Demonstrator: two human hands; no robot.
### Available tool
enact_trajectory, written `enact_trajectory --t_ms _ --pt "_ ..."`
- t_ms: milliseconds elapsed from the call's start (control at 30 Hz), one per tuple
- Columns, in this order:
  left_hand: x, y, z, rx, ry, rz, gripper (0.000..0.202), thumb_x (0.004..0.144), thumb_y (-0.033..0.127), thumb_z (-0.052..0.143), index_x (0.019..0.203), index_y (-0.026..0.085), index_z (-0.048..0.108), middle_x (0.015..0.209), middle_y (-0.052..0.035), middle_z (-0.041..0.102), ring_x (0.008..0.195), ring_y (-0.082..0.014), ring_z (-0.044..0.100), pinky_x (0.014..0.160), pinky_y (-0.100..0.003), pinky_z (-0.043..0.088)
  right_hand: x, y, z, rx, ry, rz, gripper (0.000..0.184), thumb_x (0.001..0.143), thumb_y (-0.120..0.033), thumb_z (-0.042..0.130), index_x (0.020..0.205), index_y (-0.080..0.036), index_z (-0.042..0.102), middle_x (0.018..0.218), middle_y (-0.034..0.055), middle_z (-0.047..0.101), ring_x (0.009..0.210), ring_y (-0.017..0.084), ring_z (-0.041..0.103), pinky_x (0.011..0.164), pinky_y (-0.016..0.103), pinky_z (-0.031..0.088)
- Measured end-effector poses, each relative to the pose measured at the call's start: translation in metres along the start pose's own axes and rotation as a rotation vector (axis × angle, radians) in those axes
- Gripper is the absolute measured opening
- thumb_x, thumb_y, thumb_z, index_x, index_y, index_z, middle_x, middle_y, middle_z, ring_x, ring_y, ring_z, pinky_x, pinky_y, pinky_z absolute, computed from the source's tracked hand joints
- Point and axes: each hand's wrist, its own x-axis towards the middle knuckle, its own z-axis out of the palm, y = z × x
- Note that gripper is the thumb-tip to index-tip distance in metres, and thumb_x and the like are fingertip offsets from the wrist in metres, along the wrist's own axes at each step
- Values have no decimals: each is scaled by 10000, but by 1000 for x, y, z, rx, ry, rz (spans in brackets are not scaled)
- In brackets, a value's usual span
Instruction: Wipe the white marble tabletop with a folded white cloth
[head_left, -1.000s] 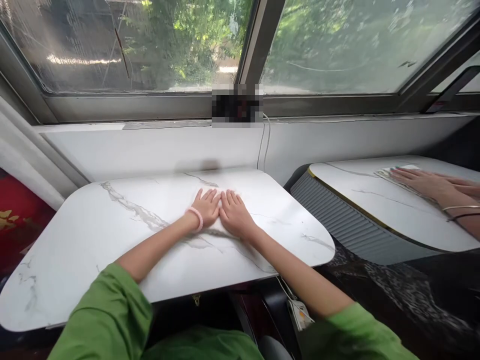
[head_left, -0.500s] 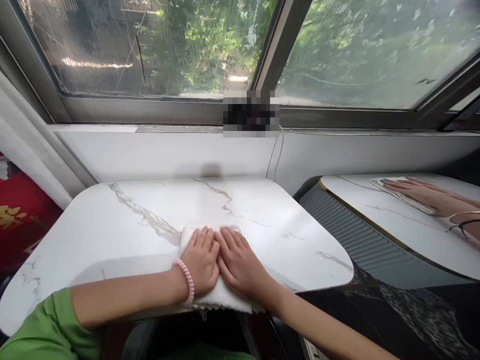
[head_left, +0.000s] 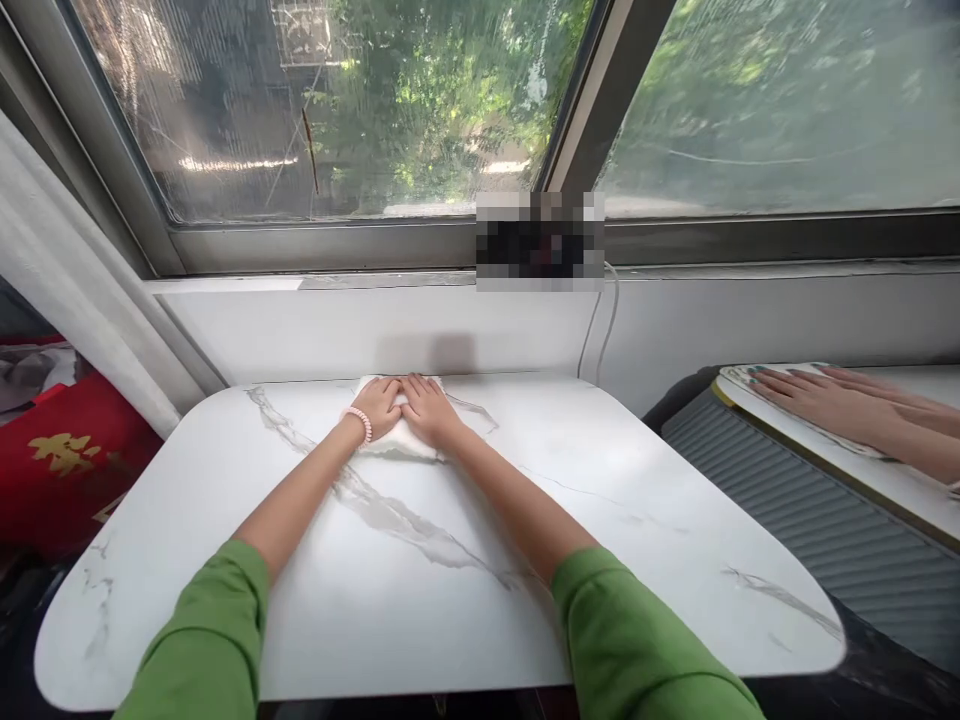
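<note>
A white cloth (head_left: 403, 440) lies on the marbled white tabletop (head_left: 360, 620) at its far edge, close to the wall. My left hand (head_left: 379, 407), with a pink beaded bracelet on its wrist, rests flat on the cloth's left part, fingers pointing to the wall. Beside it my right hand (head_left: 427, 412) presses flat on the right part of the same cloth. The thumbs and index fingers come close together between the hands. Both arms are stretched forward over the table, and the palms hide much of the cloth.
To the right, another person's hands (head_left: 832, 405) lie on a cloth on a second table (head_left: 922, 500) with a grey ribbed side. A window (head_left: 337, 120) stands behind the low white wall (head_left: 300, 330). At left hang a pale curtain (head_left: 67, 230) and a red bag (head_left: 97, 450).
Both my hands and the white cloth have slid from the table's near edge to its far edge, and my arms have straightened. The other person's hands have also shifted on their table.
</note>
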Motion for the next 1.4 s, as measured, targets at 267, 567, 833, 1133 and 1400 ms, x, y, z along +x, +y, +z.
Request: enact_trajectory --t_ms 267,567,833,1133,1400 --pt "13 -9 7 63 -31 -80 426 883 150 311 1287 109 441 1364 -116 489 1278 -194 413 1115 -394 221 13 7 9 10 78 -18 534 908 -263 309 1390 -41 368 1450 170 390 1350 258 312 1109 419 194" --pt "-20 16 2 144 -129 -90 507 902 190 298 1395 84 345 1484 -125 332 1384 -211 255 1144 -423 124 -25 -10 -6 13 -13 -10 568 923 -272 297 1429 -14 308 1501 163 295 1400 238 227 1148 389 139" --pt "-123 78 -27 200 -203 35 546 904 223 319 1407 9 326 1492 -167 291 1401 -258 202 1150 -457 118 -127 -63 -10 -23 45 -88 582 918 -303 303 1405 11 353 1469 201 333 1382 302 265 1139 479 208" --pt "-203 108 -46 118 -78 -25 529 890 220 341 1390 48 358 1466 -154 354 1395 -233 233 1158 -450 166 -173 -100 -23 60 -7 -321 608 898 -306 357 1405 27 331 1464 228 333 1378 350 248 1113 540 231" --pt "-149 35 -35 98 -117 -127 542 860 226 358 1362 22 368 1448 -197 363 1375 -273 269 1144 -487 135 -68 -95 -2 216 11 -213 475 878 -248 343 1289 -43 465 1379 177 472 1312 290 358 1110 454 208"
